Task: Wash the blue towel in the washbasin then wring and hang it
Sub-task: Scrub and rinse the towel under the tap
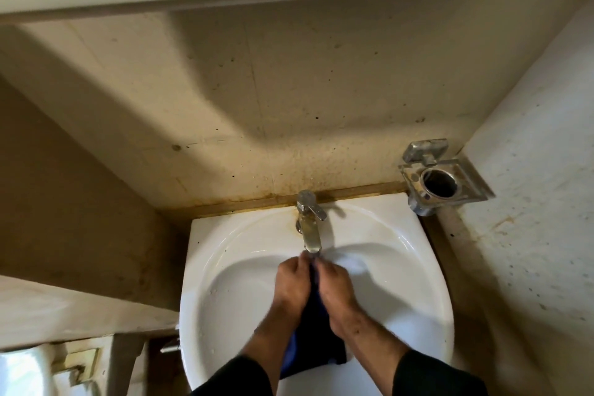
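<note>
The blue towel [313, 331] hangs dark and wet between my two hands over the white washbasin [225, 267]. My left hand [291, 283] and my right hand [336, 288] both grip the towel's upper part, knuckles close together, right under the spout of the metal tap [310, 225]. The towel's lower end drapes down toward the basin's front edge between my forearms. Whether water runs from the tap is not visible.
A metal wall holder with a round hole [440, 182] is fixed to the right of the basin at the corner. A stained beige wall [257, 90] rises behind the tap. A ledge and a white fixture [48, 347] lie at lower left.
</note>
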